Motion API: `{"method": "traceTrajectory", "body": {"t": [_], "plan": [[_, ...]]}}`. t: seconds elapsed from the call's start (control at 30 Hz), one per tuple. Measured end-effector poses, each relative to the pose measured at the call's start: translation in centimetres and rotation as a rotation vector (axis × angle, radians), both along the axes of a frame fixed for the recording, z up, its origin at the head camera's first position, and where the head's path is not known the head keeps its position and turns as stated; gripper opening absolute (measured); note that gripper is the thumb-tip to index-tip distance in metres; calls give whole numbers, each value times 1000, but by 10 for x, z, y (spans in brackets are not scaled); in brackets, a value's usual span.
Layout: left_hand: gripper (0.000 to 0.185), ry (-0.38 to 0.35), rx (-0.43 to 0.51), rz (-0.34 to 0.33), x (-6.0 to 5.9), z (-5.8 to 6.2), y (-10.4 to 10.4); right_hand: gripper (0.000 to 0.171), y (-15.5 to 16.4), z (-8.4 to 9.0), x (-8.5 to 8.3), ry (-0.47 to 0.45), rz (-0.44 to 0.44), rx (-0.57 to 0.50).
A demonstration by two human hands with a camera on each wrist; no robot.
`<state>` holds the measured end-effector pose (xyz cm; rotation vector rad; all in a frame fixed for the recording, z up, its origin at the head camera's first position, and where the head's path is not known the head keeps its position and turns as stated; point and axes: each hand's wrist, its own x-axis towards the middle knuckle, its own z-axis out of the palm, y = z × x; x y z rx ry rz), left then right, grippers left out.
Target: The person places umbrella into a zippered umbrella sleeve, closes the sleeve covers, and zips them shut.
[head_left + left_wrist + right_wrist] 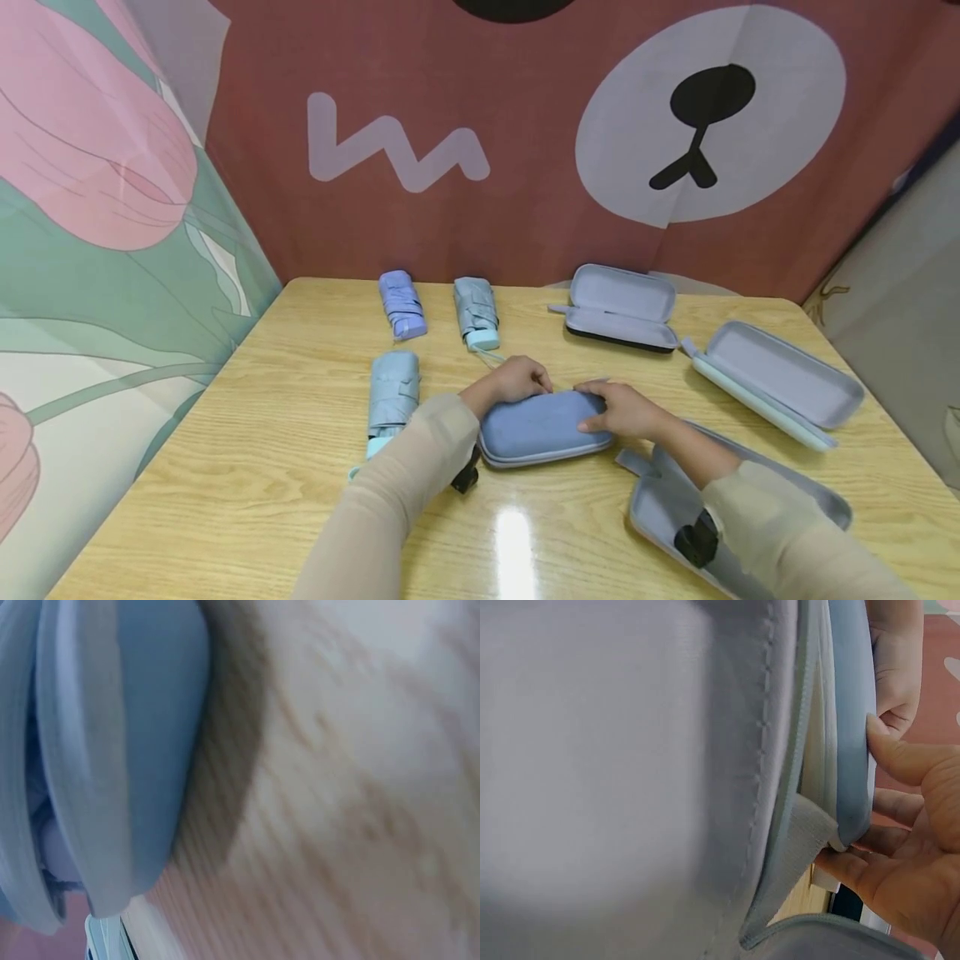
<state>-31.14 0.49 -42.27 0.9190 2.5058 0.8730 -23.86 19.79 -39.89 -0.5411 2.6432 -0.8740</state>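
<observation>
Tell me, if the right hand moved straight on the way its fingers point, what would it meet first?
Probably the left hand: the right hand points leftward along the closed blue case both hold.

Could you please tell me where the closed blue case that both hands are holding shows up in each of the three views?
Head: closed blue case lies centre, between left hand and right hand.
Left wrist: it fills the left edge, close and blurred.
Right wrist: its edge runs down upper right, by the fingers.
Shared landmark: the wooden table.
</observation>
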Motion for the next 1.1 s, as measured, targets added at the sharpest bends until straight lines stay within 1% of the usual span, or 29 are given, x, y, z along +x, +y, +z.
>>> {"method": "traceTrajectory", "body": {"t": [0.13,0.37,0.5,0.6,0.73,0.83,1.03,1.1], "plan": [[10,68,-6,-15,1,1,-3,69,-2,-1,-2,8,-16,20],[8,104,3,-32,1,1,-13,66,-3,0,-2,-2,-36,17],[9,94,6,-36,4,2,-19,66,-4,-1,-1,4,-49,20],[10,74,6,-28,6,4,-26,65,-3,-2,0,0,-68,16],[10,89,3,-43,8,5,-37,65,-3,-4,1,-6,-84,3],[9,105,2,-63,10,5,-46,66,-2,-4,1,-4,-80,0],[11,102,4,-55,12,5,-64,66,-2,-3,1,-8,-78,-7],[11,86,8,-51,14,5,-70,65,-3,-2,1,-4,-77,-7]]}}
